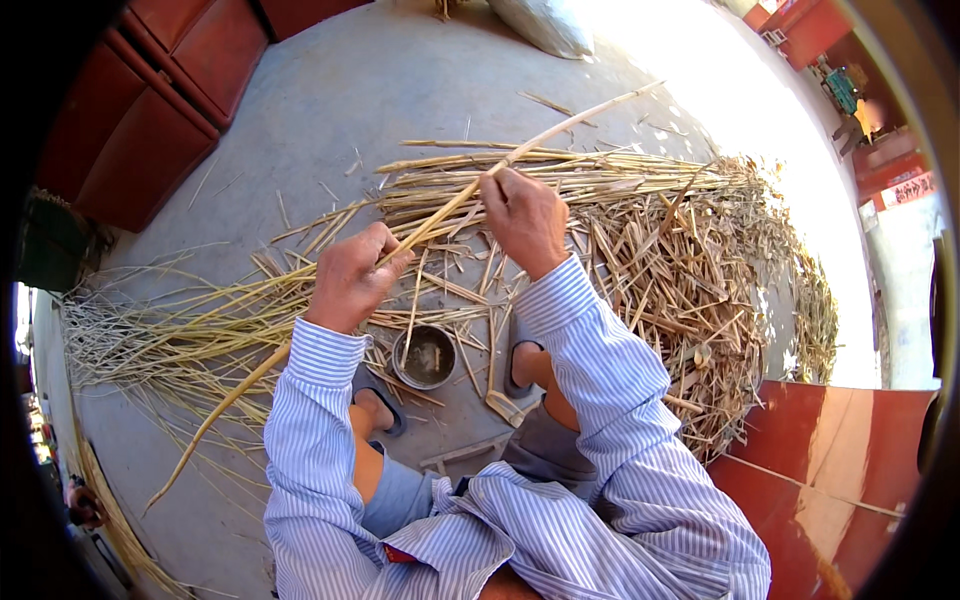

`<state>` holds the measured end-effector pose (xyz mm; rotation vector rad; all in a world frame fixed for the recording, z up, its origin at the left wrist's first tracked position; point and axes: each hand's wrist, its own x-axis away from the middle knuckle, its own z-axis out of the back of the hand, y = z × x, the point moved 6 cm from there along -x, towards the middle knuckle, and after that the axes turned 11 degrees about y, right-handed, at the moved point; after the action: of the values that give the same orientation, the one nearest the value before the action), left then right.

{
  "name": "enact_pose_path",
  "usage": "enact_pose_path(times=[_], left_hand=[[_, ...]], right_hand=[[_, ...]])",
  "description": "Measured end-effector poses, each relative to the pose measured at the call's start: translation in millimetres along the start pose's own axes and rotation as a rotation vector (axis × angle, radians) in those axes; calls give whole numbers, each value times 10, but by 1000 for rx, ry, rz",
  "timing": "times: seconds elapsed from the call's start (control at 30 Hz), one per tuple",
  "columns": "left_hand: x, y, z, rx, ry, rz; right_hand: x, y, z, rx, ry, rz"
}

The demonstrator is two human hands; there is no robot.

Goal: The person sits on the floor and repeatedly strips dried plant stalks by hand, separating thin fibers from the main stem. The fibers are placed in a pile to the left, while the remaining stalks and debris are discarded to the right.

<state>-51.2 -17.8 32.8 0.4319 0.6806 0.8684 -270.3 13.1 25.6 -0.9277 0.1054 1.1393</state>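
Observation:
A long, pale, slightly bent plant stalk (585,117) runs slantwise from the far right to the near left in front of me. My left hand (357,275) is closed around it near its middle. Farther up the stalk, my right hand (525,218) has its fingers wrapped round it too. Beneath the hands, a small round bowl (425,357) with murky contents sits on the ground between my feet. One thin strip (411,310) leans over its rim. Behind the right hand lies a bundle of straight dry stalks (640,168).
Dry husks and leaf scraps (680,300) are heaped on the right. Thin yellow-green stems (190,315) fan out on the left. Red padded seats (165,100) stand at the back left, a pale sack (545,22) at the back. A red glossy surface (820,470) lies at the near right.

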Motion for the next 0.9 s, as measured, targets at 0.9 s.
enact_pose_path(times=[0.9], left_hand=[[344, -468, 625, -199, -88, 34]], right_hand=[[-245, 1345, 21, -1284, 366, -1068]])
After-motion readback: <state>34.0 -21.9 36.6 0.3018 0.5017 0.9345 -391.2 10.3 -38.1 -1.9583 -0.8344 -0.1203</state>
